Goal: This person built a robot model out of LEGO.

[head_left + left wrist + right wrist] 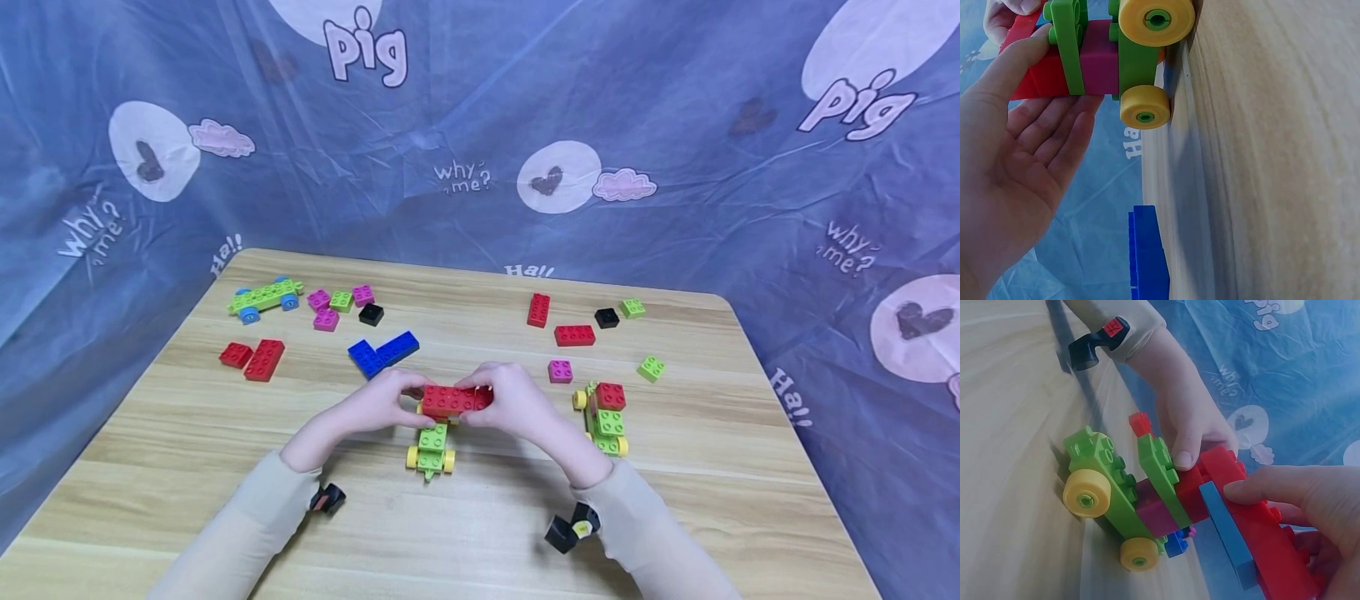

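a block car [1129, 500] with a green chassis and yellow wheels [1087, 499] is seen standing on the wooden table [1016, 487], with a magenta block and a green plate stacked on it. a red brick [1266, 550] with a blue plate [1229, 534] beneath it is held against the car's top by the right hand [1310, 506], whose fingers are curled over it. the green plate and red brick are pressed by the thumb of the left hand [1191, 425], and a black wrist device [1094, 344] is visible at the beige sleeve.

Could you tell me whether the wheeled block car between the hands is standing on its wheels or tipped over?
Standing: the car's yellow wheels rest on the table.
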`<state>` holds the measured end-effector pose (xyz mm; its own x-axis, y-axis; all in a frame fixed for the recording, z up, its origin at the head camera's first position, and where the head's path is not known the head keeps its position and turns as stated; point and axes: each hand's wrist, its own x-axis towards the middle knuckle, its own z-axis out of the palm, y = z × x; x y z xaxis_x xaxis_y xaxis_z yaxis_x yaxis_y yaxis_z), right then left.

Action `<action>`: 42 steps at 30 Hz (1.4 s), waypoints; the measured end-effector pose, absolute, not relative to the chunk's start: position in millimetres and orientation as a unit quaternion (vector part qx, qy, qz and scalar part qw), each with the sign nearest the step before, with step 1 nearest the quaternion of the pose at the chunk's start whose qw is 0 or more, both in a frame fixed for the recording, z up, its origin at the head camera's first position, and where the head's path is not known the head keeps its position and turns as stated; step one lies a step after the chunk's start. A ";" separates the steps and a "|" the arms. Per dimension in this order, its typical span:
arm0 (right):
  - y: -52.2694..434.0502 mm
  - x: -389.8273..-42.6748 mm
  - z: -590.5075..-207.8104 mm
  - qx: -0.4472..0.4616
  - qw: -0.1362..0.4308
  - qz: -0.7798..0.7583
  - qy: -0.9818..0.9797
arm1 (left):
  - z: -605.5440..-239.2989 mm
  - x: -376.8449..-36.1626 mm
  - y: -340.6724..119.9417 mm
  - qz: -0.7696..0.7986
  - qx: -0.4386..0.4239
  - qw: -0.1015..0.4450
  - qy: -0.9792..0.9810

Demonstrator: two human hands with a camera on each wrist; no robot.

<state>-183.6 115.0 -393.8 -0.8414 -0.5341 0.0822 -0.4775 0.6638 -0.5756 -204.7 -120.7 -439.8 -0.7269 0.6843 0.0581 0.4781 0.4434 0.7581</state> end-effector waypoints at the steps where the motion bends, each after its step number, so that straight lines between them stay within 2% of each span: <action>1: 115.0 -183.0 -393.9 -0.278 0.046 -0.301 0.911 | -439.9 -204.7 -120.8 0.400 0.346 0.131 0.839; 11: 113.9 -178.0 -396.6 -0.278 0.028 -0.289 0.916 | -438.7 -203.0 -120.6 0.396 0.346 0.125 0.841; 18: 113.5 -178.9 -395.2 -0.269 0.037 -0.286 0.919 | -430.7 -201.6 -123.3 0.401 0.340 0.060 0.848; 21: 113.6 -179.6 -394.5 -0.268 0.038 -0.286 0.919 | -426.6 -201.7 -124.2 0.409 0.335 0.050 0.847; 32: 111.5 -183.1 -391.7 -0.260 0.061 -0.301 0.915 | -416.1 -201.1 -123.6 0.418 0.302 0.085 0.853; 42: 110.2 -180.2 -390.7 -0.261 0.052 -0.294 0.918 | -416.0 -201.4 -121.9 0.418 0.281 0.103 0.858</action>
<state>-180.2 110.2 -390.7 -0.8586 -0.5094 0.0576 -0.4481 0.6913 -0.5668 -201.4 -121.9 -416.0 -0.8203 0.5690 0.0576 0.3963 0.4930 0.7746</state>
